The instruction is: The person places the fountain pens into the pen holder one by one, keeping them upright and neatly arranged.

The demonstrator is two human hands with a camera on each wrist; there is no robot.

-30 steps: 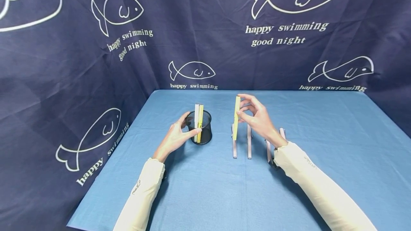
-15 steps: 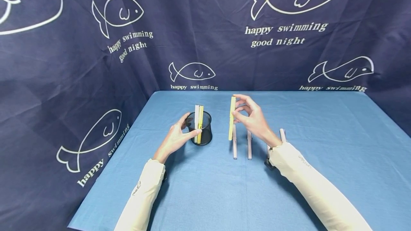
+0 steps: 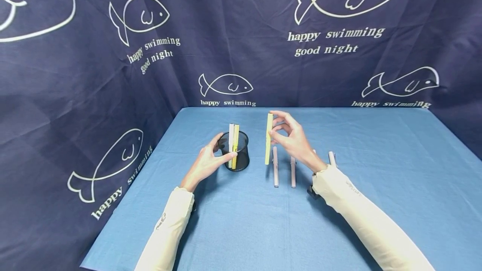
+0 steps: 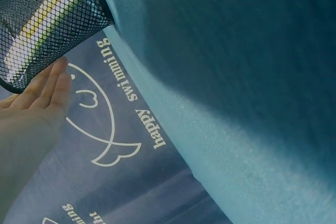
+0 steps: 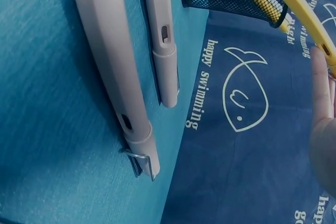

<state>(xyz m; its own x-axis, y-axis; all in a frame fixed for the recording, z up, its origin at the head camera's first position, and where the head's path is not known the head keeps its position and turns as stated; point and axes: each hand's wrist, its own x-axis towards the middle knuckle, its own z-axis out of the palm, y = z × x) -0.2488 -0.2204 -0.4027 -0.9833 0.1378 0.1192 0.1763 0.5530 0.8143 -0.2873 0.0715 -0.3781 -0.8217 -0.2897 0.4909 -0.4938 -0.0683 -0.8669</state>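
A black mesh pen cup point(image 3: 243, 160) stands upright on the blue table, with a pale pen point(image 3: 231, 135) and a yellow pen point(image 3: 236, 135) upright inside. My left hand point(image 3: 208, 159) holds the cup from the left, thumb across its front and fingers behind; the left wrist view shows fingers against the mesh point(image 4: 31, 51). To the right of the cup, my right hand point(image 3: 293, 139) pinches another yellow pen point(image 3: 269, 141) near its upper half. That pen hangs almost vertical above the table, apart from the cup. Its lower end is cut off in the right wrist view.
Several pale pinkish capped pens lie on the table below the right hand, among them one pen point(image 3: 275, 172) and another pen point(image 3: 293, 175). A further pen point(image 3: 332, 158) is partly hidden by the right sleeve point(image 3: 361, 212). A dark fish-print curtain point(image 3: 271, 78) hangs behind the table.
The right hand has moved left with the yellow pen, closer to the cup, uncovering more of the pale pens beneath. My left hand and the cup stay in place.
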